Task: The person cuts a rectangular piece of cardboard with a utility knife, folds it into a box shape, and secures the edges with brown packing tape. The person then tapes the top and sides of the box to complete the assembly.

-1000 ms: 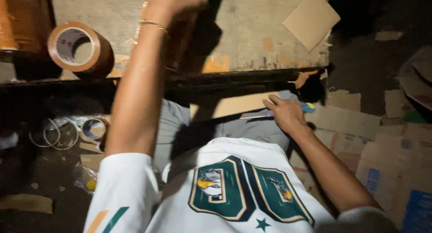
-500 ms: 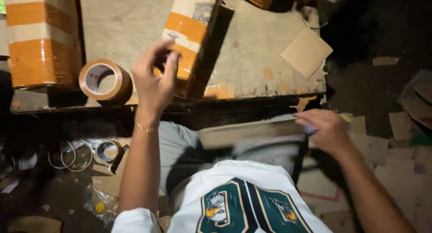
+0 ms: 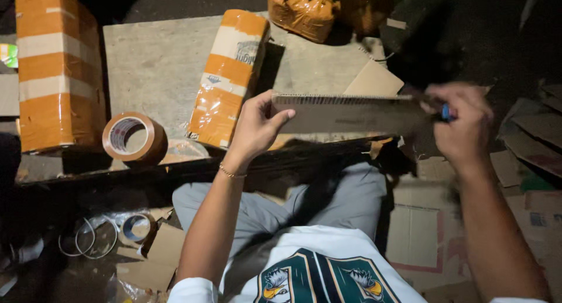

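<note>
The cardboard strip (image 3: 351,114) is not the biggest thing here, so we begin from the counter (image 3: 158,63), a worn flat slab that fills the upper middle of the view. At its left end stands a tall parcel (image 3: 58,69) banded in orange and pale tape. A long parcel (image 3: 231,77), wrapped the same way, lies tilted near the middle, and an orange bagged bundle (image 3: 301,10) sits at the far edge. Flattened cardboard sheets (image 3: 418,235) cover the floor to our right.

The cardboard strip is held level in the air over the counter's near edge, above our lap — its corrugated edge faces up. Our left hand (image 3: 254,130) grips its left end, thumb on the near face and fingers closed behind it. Our right hand (image 3: 462,124) is closed at the strip's right end around a small blue tool (image 3: 446,111); it is blurred, so we cannot tell the tool's kind.

A roll of brown tape (image 3: 133,139) stands on edge just beside the tall parcel. A smaller tape roll (image 3: 136,227) lies on the floor below.
</note>
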